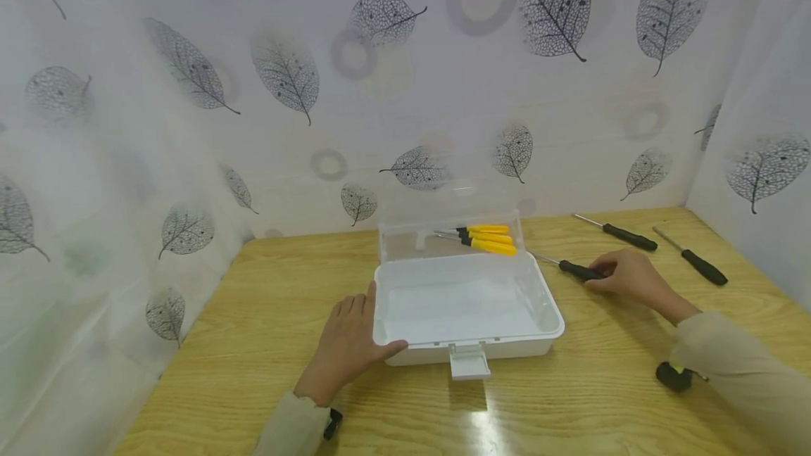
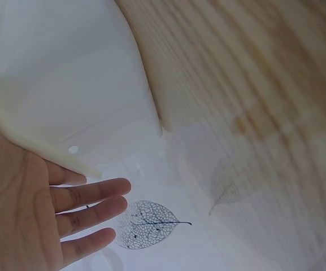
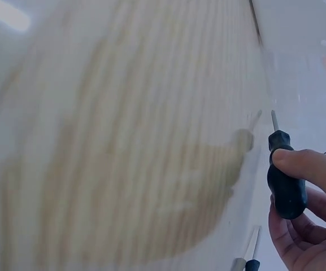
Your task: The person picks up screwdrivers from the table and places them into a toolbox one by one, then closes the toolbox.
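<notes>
A white plastic toolbox (image 1: 465, 301) stands on the table with its clear lid (image 1: 405, 241) folded back and its white latch (image 1: 469, 363) hanging at the front. My left hand (image 1: 347, 340) rests against the box's left side, thumb at the front rim; in the left wrist view its fingers (image 2: 89, 216) are extended beside the wall. To the right of the box, my right hand (image 1: 630, 279) pinches the black handle of a screwdriver (image 1: 576, 270), its shaft pointing toward the box. The right wrist view shows thumb and fingers round that handle (image 3: 287, 186).
Several yellow-handled screwdrivers (image 1: 491, 238) lie at the opened lid behind the box. Two more black-handled screwdrivers, one farther back (image 1: 627, 236) and one at right (image 1: 703, 267), lie on the wooden table (image 1: 279, 287). A leaf-patterned curtain (image 1: 437, 90) closes off the back and sides.
</notes>
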The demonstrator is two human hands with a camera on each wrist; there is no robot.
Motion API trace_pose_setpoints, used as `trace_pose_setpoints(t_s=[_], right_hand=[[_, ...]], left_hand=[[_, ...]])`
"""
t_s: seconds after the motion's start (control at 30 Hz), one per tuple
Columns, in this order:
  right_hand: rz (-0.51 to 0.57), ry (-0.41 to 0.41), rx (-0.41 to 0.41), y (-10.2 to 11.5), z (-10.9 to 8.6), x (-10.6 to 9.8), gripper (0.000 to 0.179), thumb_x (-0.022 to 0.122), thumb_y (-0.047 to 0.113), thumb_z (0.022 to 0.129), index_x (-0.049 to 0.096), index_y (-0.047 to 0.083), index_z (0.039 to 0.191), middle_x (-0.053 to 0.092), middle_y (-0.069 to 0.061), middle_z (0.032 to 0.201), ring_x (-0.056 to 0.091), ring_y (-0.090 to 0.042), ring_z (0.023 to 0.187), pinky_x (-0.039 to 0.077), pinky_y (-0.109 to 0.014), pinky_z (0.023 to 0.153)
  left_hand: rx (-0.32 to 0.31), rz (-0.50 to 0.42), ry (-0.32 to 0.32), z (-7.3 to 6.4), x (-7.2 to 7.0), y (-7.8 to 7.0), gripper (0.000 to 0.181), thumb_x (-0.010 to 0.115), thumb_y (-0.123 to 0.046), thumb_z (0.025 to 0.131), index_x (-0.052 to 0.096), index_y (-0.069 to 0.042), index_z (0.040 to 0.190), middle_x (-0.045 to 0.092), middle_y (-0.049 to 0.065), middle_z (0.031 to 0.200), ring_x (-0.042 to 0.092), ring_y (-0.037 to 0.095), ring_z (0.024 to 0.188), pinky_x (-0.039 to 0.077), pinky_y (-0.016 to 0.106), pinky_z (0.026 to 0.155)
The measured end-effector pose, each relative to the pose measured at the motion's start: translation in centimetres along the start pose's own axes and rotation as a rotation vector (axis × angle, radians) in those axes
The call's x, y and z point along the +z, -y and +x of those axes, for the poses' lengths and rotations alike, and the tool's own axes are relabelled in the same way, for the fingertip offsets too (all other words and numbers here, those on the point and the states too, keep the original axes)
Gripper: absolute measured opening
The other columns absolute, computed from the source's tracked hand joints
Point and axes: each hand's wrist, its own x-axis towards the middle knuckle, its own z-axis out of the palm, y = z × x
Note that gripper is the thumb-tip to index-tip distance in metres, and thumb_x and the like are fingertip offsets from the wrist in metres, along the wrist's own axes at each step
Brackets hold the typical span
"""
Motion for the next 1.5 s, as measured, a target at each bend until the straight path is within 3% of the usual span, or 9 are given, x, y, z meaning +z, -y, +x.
trace_pose_setpoints(t_s=[0.27, 0.57, 0.9, 1.2, 1.37, 1.5], right_hand=[[-0.001, 0.017, 0.022, -0.5, -0.4, -1.1, 0.038, 0.078, 0.026, 0.074, 0.071, -0.002, 0.099, 0.071, -0.015, 0.087, 0.061, -0.019, 0.074, 0.051, -0.036, 0.063], [-0.023, -0.042, -0.037, -0.9, -0.4, -2.2, 0.035, 0.079, 0.021, 0.073, 0.071, -0.004, 0.097, 0.07, -0.011, 0.077, 0.058, -0.012, 0.065, 0.048, -0.03, 0.057], [-0.072, 0.008, 0.014, -0.3, -0.5, -4.4, 0.043, 0.077, 0.027, 0.076, 0.068, -0.006, 0.103, 0.071, -0.016, 0.084, 0.063, -0.023, 0.07, 0.052, -0.048, 0.066], [-0.086, -0.024, 0.012, -0.1, -0.5, -5.8, 0.041, 0.077, 0.027, 0.076, 0.07, -0.005, 0.101, 0.07, -0.012, 0.08, 0.058, -0.013, 0.064, 0.05, -0.034, 0.056], [-0.069, -0.035, 0.015, 0.1, -0.3, -6.5, 0.04, 0.077, 0.027, 0.076, 0.07, -0.005, 0.1, 0.071, -0.015, 0.082, 0.06, -0.015, 0.066, 0.048, -0.033, 0.056], [-0.057, -0.068, -0.005, 0.6, -0.2, -7.0, 0.039, 0.078, 0.022, 0.076, 0.069, -0.007, 0.1, 0.071, -0.021, 0.086, 0.064, -0.018, 0.067, 0.052, -0.035, 0.057]], left_hand=[[-0.003, -0.002, -0.006, 0.0, 0.1, 0.1, 0.108, 0.051, -0.075, 0.075, 0.031, 0.007, 0.142, 0.059, 0.019, 0.119, 0.056, 0.032, 0.112, 0.045, 0.043, 0.099], [-0.003, 0.009, -0.006, 0.0, 0.1, 0.1, 0.107, 0.052, -0.074, 0.074, 0.032, 0.007, 0.141, 0.059, 0.018, 0.118, 0.056, 0.031, 0.111, 0.046, 0.042, 0.098], [0.003, 0.006, -0.016, 0.0, 0.3, 0.2, 0.108, 0.05, -0.076, 0.075, 0.032, 0.007, 0.142, 0.059, 0.018, 0.118, 0.056, 0.032, 0.111, 0.045, 0.043, 0.098], [0.012, 0.001, -0.034, -0.1, 0.2, 0.1, 0.108, 0.048, -0.077, 0.076, 0.032, 0.007, 0.142, 0.06, 0.019, 0.117, 0.057, 0.032, 0.11, 0.046, 0.044, 0.097], [0.028, -0.007, -0.073, -0.1, 0.4, 0.2, 0.109, 0.044, -0.08, 0.076, 0.035, 0.009, 0.138, 0.06, 0.02, 0.114, 0.057, 0.032, 0.107, 0.046, 0.044, 0.094], [0.015, -0.007, -0.054, -0.1, 0.4, 0.2, 0.108, 0.047, -0.078, 0.075, 0.035, 0.008, 0.139, 0.06, 0.019, 0.115, 0.057, 0.033, 0.108, 0.046, 0.044, 0.096]])
